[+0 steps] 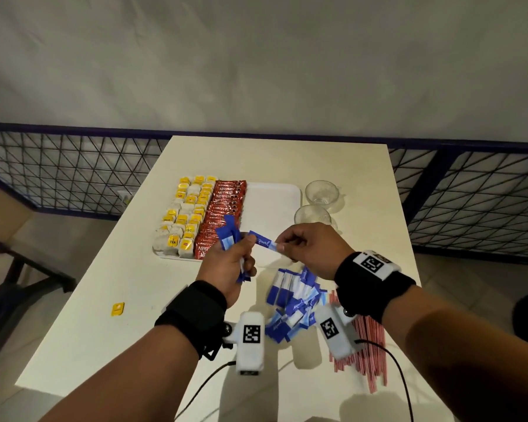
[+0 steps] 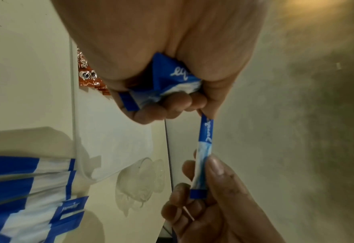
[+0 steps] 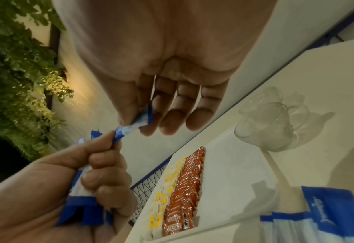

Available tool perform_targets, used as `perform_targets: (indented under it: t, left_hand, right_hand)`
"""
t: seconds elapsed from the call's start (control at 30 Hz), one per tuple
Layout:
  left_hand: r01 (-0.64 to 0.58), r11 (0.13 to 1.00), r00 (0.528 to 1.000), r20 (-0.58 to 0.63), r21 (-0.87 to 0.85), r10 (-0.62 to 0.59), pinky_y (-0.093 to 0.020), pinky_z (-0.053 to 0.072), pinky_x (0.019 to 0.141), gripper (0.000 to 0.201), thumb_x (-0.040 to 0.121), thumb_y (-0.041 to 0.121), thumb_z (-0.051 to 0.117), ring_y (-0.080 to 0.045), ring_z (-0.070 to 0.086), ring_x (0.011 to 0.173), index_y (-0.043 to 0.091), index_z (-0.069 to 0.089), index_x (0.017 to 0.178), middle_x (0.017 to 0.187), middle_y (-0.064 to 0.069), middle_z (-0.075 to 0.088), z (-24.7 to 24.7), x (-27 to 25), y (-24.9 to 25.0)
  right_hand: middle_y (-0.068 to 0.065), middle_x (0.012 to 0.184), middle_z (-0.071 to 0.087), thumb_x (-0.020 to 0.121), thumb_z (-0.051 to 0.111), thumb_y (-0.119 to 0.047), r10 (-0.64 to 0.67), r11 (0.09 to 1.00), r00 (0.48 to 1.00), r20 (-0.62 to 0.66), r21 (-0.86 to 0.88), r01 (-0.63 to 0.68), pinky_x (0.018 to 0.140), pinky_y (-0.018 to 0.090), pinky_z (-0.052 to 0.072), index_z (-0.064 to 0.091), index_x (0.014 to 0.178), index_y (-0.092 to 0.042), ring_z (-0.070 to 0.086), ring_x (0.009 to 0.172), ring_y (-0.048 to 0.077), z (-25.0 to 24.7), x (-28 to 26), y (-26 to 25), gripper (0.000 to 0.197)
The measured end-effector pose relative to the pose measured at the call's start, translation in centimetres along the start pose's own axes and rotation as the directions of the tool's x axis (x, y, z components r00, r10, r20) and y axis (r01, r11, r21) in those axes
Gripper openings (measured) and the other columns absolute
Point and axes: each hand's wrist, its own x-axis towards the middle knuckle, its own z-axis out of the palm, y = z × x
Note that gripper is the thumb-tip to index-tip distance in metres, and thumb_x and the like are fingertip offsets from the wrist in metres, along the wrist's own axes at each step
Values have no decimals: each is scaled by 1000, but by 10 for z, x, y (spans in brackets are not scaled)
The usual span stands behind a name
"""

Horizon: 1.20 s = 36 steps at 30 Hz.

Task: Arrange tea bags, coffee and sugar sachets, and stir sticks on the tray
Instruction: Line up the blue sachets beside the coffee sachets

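Sugar step in hand — left hand (image 1: 226, 263) clamps a sachet bundle (image 1: 228, 231), right hand (image 1: 310, 248) pinches one sugar sachet (image 1: 264, 241) above the tray (image 1: 272, 205); next — add it to the bundle.

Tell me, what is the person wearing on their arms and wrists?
Both forearms are bare, no sleeves. Each wrist has a wide black strap, left and right. White boxes printed with black square codes hang from them, each trailing a thin black cable. The hands wear no gloves.
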Motion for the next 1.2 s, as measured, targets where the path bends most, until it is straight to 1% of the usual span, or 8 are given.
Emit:
perform_targets:
  t: [0.3,0.43,0.53,0.63,0.73,0.93,1.03,1.2]
  left_hand:
    - [-38,999,999,-23,7,39,-29,36,52,10,93,16,60,-15,38,49,15,59,83,55,0,44,-38,60,24]
    - [-22,991,999,-40,133,28,-31,35,57,6,88,22,67,-15,38,50,18,64,84,54,4,44,-73,91,29]
    - [-6,982,1000,1,191,6,-33,31,56,26,79,28,77,-16,35,48,10,60,87,51,3,40,-102,104,28]
    - [-12,960,1000,27,281,5,-34,32,55,54,64,48,76,-18,38,47,4,63,92,52,-3,41,-126,112,29]
    - [-11,949,999,35,315,-1,-36,33,57,52,59,54,75,-20,40,51,13,68,91,54,-6,42,-142,119,32]
    - [30,939,999,1,343,-32,-39,35,59,46,56,56,74,-22,42,53,22,73,87,54,-9,44,-161,129,29]
    - [47,934,999,-24,355,-41,-39,37,60,46,64,53,82,-24,43,52,17,73,90,54,-13,44,-165,133,25]
    - [95,926,995,-64,366,-77,-39,39,60,41,69,37,68,-21,43,50,10,70,99,52,-12,44,-165,138,21]
  right_hand:
    - [-12,81,58,89,64,-36,-49,952,999,-2,-302,46,59,8,31,74,97,-23,49,74,6,22,82,-21,19]
    - [-4,100,66,93,58,-32,27,910,997,-78,-411,-57,66,17,35,71,110,-22,53,87,12,17,138,-18,24]
    - [-1,104,69,90,61,-32,111,873,983,-148,-458,-168,84,28,44,71,103,-21,60,99,20,11,179,-5,19]
    - [-1,105,68,91,57,-38,182,781,970,-160,-575,-241,81,27,44,68,100,-23,59,100,22,8,217,9,21]
    - [2,109,67,96,47,-35,229,702,961,-152,-659,-272,85,29,47,68,108,-20,60,100,23,10,246,23,29]
    - [3,108,67,95,50,-31,282,626,946,-161,-716,-309,88,35,52,70,107,-24,61,98,25,23,284,53,24]
    - [-1,104,67,91,58,-33,297,663,937,-185,-667,-341,85,33,53,69,99,-28,61,97,22,28,296,66,15]
    - [-5,104,67,91,60,-32,310,669,932,-187,-653,-354,84,34,54,68,96,-31,61,96,19,32,309,75,10]
